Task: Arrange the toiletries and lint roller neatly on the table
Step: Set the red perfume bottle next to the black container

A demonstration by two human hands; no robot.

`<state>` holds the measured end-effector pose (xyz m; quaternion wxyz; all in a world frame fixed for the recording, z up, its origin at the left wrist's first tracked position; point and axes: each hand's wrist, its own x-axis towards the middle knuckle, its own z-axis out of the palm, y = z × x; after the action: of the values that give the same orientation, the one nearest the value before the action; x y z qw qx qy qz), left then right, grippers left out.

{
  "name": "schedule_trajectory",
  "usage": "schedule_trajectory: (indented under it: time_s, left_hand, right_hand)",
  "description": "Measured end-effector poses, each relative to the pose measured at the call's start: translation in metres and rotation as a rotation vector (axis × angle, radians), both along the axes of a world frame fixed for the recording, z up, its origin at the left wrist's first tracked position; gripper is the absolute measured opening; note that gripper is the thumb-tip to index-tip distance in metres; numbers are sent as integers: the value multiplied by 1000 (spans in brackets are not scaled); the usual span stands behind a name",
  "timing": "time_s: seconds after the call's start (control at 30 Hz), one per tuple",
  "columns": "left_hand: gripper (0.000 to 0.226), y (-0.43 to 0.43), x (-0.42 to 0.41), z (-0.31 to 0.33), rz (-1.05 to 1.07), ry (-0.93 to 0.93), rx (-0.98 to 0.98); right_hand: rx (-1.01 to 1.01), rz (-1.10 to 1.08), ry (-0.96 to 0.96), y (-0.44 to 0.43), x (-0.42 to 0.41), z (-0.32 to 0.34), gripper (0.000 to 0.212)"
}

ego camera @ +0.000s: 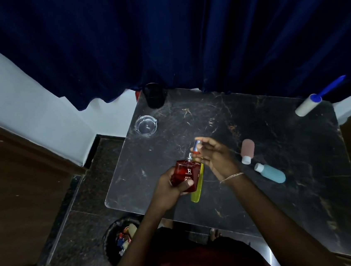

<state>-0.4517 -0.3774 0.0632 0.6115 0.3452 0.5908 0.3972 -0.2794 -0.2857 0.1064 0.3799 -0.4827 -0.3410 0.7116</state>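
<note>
A red perfume bottle (187,173) is held above the dark marble table (282,165) by my left hand (171,187), which grips its lower body. My right hand (212,155) pinches the silver cap (196,145) at the bottle's spray top. A yellow comb (196,192) lies on the table under the bottle. To the right lie a pink bottle (247,150) and a blue bottle (272,172), both on their sides with white caps. The lint roller (310,104), white with a blue handle, rests at the far right corner.
A glass ashtray (146,125) and a black cup (153,95) stand at the table's far left corner. A dark blue curtain (181,34) hangs behind. A bin (116,238) with rubbish sits on the floor at the left front.
</note>
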Motion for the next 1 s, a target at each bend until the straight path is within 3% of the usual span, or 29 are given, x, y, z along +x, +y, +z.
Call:
schedule_trajectory:
  time_s: [0.17,0.37,0.57,0.8,1.0]
  left_hand:
    - [35,11,-17,12,-17,-7,2]
    - [33,24,-37,25,-27,-25,-16]
    - [27,42,-54,42,-44,-25,-24]
    - [29,53,-66,48,-8,-34,-7]
    - [33,65,-73,48,-8,-32,9]
  right_hand:
    - [88,7,-57,5,-25,13,18]
    - [340,103,-313,13,-43,20,21]
    - [457,138,-374,22,-55,31,26]
    - [466,169,-376,32,-74,44,32]
    - [349,172,-344,34,-69,36,53]
